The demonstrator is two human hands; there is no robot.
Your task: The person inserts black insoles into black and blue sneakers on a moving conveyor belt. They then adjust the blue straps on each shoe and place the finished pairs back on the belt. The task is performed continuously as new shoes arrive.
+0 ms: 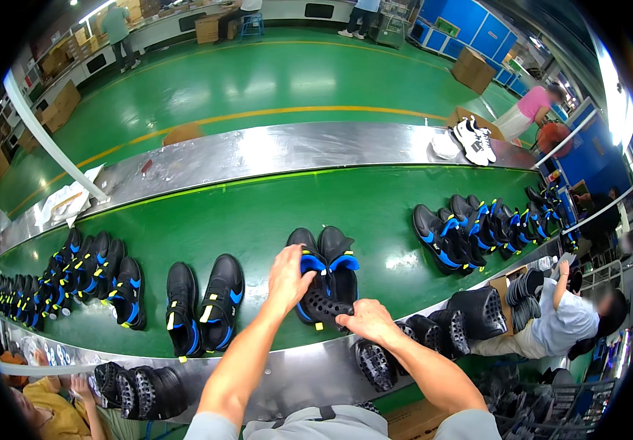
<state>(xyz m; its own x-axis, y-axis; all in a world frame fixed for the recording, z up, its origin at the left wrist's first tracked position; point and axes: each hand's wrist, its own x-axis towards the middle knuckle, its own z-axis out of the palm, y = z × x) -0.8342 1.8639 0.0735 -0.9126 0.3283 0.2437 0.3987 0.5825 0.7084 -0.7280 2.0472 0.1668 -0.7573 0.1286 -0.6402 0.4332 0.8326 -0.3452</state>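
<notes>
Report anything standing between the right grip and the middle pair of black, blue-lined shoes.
The black, elongated piece with holes, held in the right grip, lies partly over the black, blue-lined shoes. Nothing else visible intervenes.

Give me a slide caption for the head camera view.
Left hand at a black-and-blue shoe, right hand gripping a perforated black piece, more shoes along the green surface.

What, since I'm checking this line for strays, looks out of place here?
The white shoes on the far metal ledge, toward the right, look odd: the green surface carries black shoes with blue and yellow accents.
</notes>
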